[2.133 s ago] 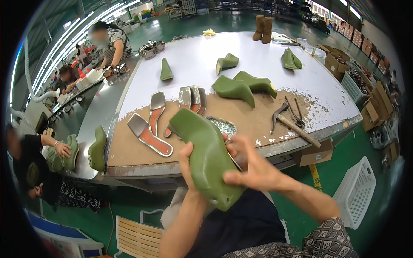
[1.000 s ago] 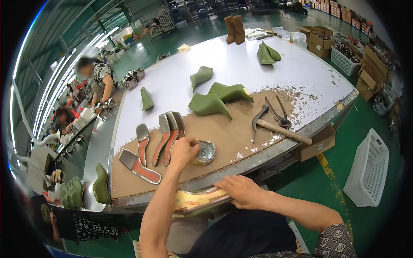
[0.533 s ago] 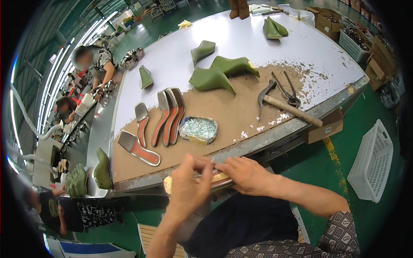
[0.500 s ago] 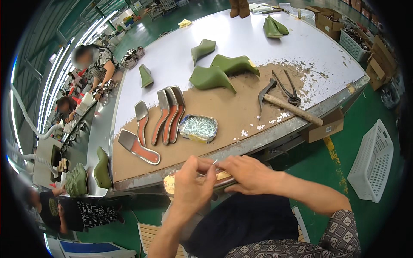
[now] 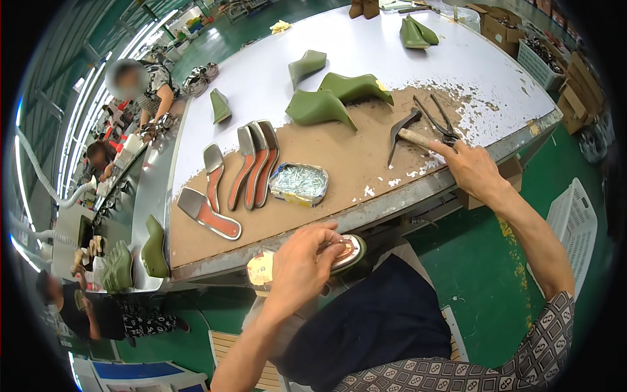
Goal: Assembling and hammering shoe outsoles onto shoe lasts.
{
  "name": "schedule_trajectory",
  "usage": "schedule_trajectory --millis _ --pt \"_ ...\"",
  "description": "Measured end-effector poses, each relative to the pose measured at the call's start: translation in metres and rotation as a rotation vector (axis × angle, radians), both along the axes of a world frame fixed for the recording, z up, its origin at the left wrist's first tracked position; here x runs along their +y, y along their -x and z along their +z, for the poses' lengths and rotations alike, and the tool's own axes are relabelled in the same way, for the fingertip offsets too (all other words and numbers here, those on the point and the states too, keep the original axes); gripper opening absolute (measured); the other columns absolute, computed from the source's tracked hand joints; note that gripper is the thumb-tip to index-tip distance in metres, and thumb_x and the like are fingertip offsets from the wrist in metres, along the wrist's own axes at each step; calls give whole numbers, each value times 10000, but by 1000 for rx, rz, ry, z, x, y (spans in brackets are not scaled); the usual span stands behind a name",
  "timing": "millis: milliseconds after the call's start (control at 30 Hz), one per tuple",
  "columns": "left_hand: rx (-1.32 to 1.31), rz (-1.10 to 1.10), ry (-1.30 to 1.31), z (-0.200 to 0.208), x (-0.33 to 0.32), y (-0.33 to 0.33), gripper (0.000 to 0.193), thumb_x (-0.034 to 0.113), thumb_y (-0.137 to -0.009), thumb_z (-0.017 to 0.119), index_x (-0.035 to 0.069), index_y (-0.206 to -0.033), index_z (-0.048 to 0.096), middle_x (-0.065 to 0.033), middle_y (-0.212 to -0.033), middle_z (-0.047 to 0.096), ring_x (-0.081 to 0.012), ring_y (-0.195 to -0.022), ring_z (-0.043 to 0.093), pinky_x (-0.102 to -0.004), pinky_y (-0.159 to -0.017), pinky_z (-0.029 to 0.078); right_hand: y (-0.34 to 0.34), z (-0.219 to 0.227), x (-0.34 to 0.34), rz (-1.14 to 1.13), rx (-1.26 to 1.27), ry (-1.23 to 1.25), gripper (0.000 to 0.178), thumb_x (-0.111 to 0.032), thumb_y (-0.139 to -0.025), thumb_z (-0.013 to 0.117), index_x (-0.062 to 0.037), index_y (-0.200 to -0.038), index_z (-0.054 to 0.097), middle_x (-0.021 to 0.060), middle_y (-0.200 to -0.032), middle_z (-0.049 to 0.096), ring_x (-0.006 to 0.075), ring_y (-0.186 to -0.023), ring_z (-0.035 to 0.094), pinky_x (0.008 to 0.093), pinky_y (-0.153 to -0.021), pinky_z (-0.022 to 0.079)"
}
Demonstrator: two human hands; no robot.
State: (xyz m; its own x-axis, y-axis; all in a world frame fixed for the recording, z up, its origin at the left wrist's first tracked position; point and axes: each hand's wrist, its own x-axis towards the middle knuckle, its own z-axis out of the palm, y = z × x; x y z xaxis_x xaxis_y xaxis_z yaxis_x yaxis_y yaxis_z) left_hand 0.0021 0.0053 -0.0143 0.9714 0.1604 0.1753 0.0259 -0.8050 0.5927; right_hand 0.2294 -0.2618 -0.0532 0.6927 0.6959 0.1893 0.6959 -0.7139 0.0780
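My left hand (image 5: 305,256) is closed in a pinch over an insole (image 5: 349,251) on the bottom of a shoe last, which lies sole up over my lap. Whatever is between those fingertips is too small or hidden to make out. The yellowish heel end (image 5: 260,269) of the last shows left of that hand. My right hand (image 5: 471,171) grips the wooden handle of a hammer (image 5: 405,124) lying at the table's near right edge; the handle's end is hidden beneath my palm. Beside the hammer head lie metal pincers (image 5: 439,117).
A box of nails (image 5: 299,184) and several orange-and-grey insoles (image 5: 240,168) lie on the worktable (image 5: 366,171). Green shoe lasts (image 5: 320,110) stand behind them. A white crate (image 5: 571,228) is on the floor at right. A person (image 5: 157,91) works at the far left.
My right hand has left the last and moved right onto the hammer handle. The left hand stays at the sole, now pinching lower; the thin nail seen at its fingertips is out of sight.
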Motion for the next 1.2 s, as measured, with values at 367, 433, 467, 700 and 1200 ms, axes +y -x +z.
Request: schedule_trajectory --millis 367,433,467,700,1200 --pt "181 70 110 2 3 2 109 121 -853 659 38 -922 679 -110 -1024 714 -234 -821 706 -311 -728 535 112 45 -7 171 626 -787 448 -55 -954 505 -57 -1391 405 215 -1183 617 320 -911 673 325 -784 513" --pt "196 72 90 3 2 1 104 117 -845 670 50 -921 694 -118 -1016 714 -234 -843 707 -311 -730 536 123 54 -8 252 648 -792 441 -32 -936 531 -35 -1364 424 225 -1161 620 363 -984 651 342 -823 514" --pt "193 73 91 2 2 0 104 117 -845 670 50 -921 694 -118 -1016 714 -234 -843 707 -311 -730 536 127 59 -9 284 661 -784 441 -22 -930 539 -32 -1357 429 229 -1151 623 356 -965 657 338 -816 515" --pt "146 65 97 0 0 2 113 121 -822 694 62 -918 704 -113 -991 717 -252 -850 704 -315 -733 535 144 81 -10 471 567 -847 462 22 -883 598 -18 -1326 476 141 -892 674 252 -658 650 304 -576 512" --pt "169 -154 -460 19 17 19 644 462 -719 752 108 -1226 573 -138 -1122 646 -361 -1175 539 -509 -1016 336 152 59 -25 355 670 -921 481 13 -884 623 -63 -1327 452 151 -1065 665 181 -689 672 273 -583 526"
